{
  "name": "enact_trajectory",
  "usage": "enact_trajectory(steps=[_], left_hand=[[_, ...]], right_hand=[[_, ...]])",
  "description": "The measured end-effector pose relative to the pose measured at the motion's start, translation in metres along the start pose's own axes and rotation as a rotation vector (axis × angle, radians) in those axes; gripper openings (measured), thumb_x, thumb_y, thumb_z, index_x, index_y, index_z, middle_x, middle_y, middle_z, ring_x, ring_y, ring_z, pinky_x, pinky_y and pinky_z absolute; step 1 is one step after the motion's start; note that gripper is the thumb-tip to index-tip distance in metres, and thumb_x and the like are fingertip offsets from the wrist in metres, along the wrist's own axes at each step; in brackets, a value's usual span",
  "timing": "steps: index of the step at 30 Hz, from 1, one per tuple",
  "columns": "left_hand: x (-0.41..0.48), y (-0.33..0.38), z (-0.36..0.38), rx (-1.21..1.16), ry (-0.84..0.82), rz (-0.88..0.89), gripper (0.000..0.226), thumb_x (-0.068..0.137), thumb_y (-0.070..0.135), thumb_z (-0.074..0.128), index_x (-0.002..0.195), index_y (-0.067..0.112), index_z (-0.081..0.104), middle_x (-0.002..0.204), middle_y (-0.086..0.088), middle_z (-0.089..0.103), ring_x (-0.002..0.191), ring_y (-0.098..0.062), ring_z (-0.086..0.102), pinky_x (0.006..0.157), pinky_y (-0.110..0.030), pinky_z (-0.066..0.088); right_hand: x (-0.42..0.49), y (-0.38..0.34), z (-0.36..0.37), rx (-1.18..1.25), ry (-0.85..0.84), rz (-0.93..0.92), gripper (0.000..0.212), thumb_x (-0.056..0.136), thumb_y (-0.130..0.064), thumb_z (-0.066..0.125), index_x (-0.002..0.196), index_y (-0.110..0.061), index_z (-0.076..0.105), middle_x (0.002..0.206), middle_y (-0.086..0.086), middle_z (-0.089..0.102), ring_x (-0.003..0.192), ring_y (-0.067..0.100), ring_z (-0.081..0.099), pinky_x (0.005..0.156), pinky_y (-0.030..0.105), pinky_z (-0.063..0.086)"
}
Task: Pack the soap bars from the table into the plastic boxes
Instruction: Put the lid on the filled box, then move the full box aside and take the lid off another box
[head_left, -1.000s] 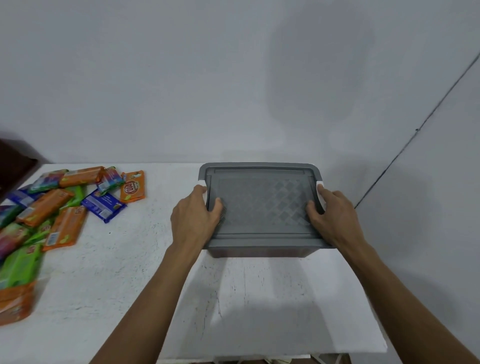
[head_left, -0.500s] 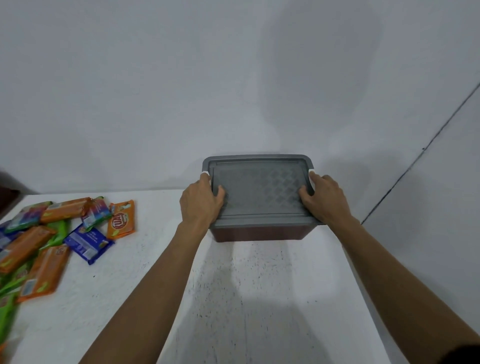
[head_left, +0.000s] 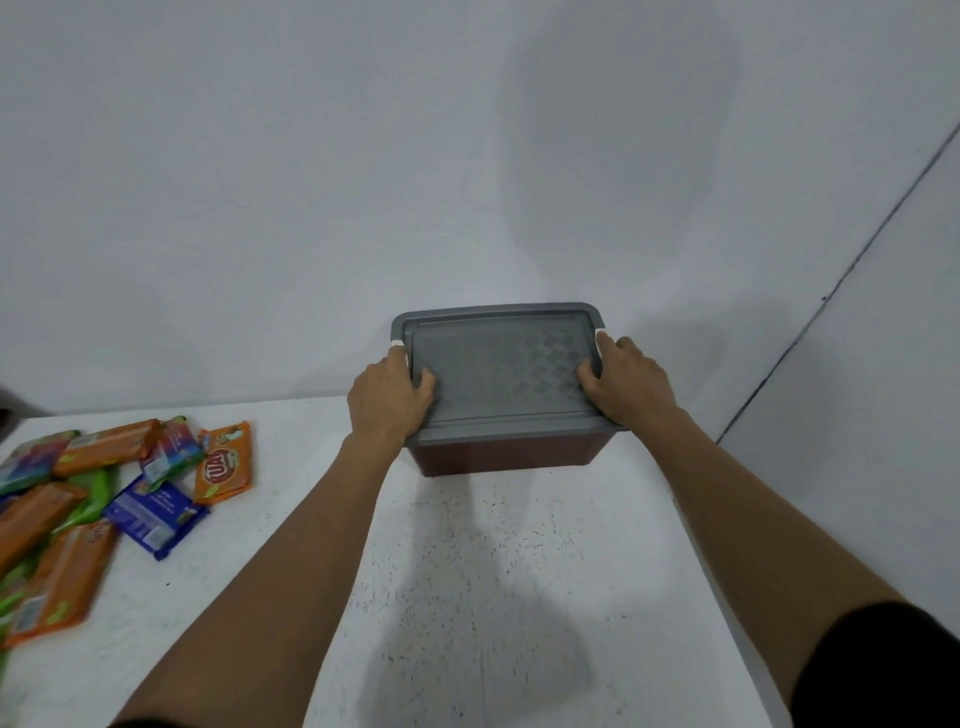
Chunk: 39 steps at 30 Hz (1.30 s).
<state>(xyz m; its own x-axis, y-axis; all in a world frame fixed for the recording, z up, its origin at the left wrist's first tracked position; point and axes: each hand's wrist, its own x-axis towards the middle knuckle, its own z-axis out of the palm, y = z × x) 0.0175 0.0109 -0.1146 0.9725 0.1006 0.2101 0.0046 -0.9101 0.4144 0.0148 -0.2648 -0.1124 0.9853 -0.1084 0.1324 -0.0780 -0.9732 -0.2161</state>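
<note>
head view has the plastic box (head_left: 506, 456) at 12 o'clock on the table (head_left: 467, 571), left hand (head_left: 387, 402) and right hand (head_left: 628, 389) with fingers (head_left: 399, 361) clamped round its lid (head_left: 498, 364) ends, soap bars (head_left: 104, 493) at 9 o'clock, so better lift both sides evenly.

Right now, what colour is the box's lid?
Grey lid with a diamond pattern, in the head view.
</note>
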Motion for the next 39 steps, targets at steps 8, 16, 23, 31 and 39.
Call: enact_trajectory(steps=[8,16,23,31,39], left_hand=[[-0.021,-0.036,-0.017,-0.160,-0.381,-0.033,0.068,0.094,0.061,0.035,0.151,0.030,0.015,0.138,-0.014,0.052,0.110,-0.038,0.059,0.096,-0.050,0.048],[-0.031,-0.084,-0.055,0.042,-0.515,-0.030,0.065,0.094,0.064,0.028,0.137,0.021,0.048,0.132,-0.009,0.057,0.102,-0.026,0.063,0.091,-0.043,0.052],[-0.016,-0.161,-0.099,0.206,-0.450,-0.017,0.053,0.096,0.059,0.031,0.131,0.025,0.052,0.128,-0.004,0.058,0.118,-0.026,0.051,0.091,-0.038,0.041],[-0.014,-0.287,-0.177,0.248,-0.296,-0.153,0.050,0.097,0.052,0.036,0.130,0.019,0.052,0.128,-0.010,0.057,0.115,-0.029,0.054,0.093,-0.038,0.043],[-0.034,-0.434,-0.270,0.325,-0.151,-0.307,0.043,0.097,0.048,0.038,0.114,0.014,0.059,0.116,-0.012,0.062,0.105,-0.031,0.058,0.085,-0.040,0.048]], right_hand=[[-0.004,-0.020,-0.002,-0.028,-0.160,0.142,0.054,0.099,-0.023,0.029,0.148,-0.002,0.021,0.133,0.028,0.044,0.119,0.043,0.045,0.096,0.048,0.040],[-0.017,-0.078,-0.009,-0.139,-0.141,0.016,0.038,0.098,-0.033,0.037,0.113,-0.003,0.056,0.134,0.027,0.044,0.124,0.042,0.038,0.107,0.049,0.032],[-0.018,-0.195,-0.013,-0.011,-0.159,-0.237,0.029,0.096,-0.035,0.041,0.087,-0.011,0.056,0.113,0.019,0.059,0.107,0.037,0.055,0.084,0.038,0.046],[-0.015,-0.353,0.003,-0.038,-0.237,-0.383,0.049,0.098,-0.040,0.042,0.137,-0.011,0.048,0.137,0.015,0.051,0.127,0.034,0.045,0.104,0.040,0.040],[-0.023,-0.515,0.032,-0.008,-0.286,-0.557,0.051,0.100,-0.040,0.041,0.142,-0.011,0.044,0.142,0.013,0.049,0.131,0.030,0.043,0.105,0.039,0.040]])
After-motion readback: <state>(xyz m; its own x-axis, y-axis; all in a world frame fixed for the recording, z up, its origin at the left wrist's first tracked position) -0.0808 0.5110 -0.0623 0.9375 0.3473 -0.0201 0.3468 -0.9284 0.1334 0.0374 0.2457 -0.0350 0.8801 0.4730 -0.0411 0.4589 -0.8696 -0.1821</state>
